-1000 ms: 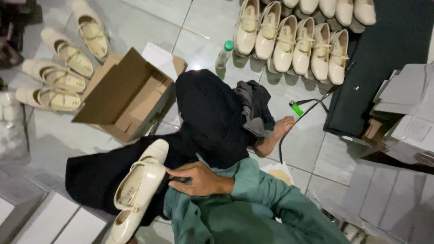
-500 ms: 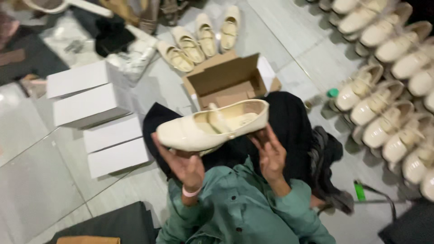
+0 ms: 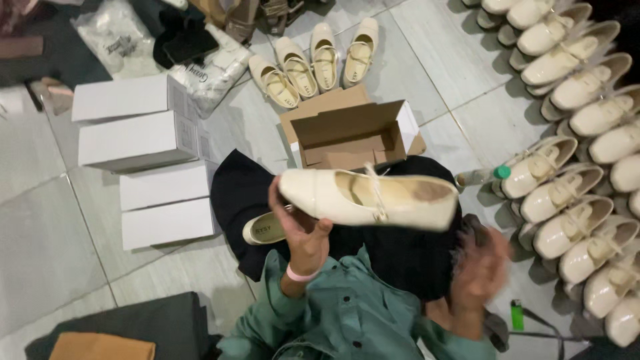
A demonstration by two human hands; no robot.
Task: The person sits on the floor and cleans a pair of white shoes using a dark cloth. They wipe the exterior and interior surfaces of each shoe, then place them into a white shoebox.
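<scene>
My left hand grips a cream strap shoe by its toe end and holds it sideways above my lap. My right hand is blurred, off the shoe, below its heel end with fingers apart. A second cream shoe lies on my dark trousers just under the held one. An open brown cardboard shoebox sits on the tiled floor right in front of my knees.
Several closed white shoeboxes lie to the left. Three cream shoes stand beyond the open box, and rows of cream shoes fill the right side. A green-capped bottle, a green lighter and plastic bags also lie around.
The view has swung from the right side to the left. My left hand raised the shoe from my lap and turned it sideways; my right hand came off its heel end.
</scene>
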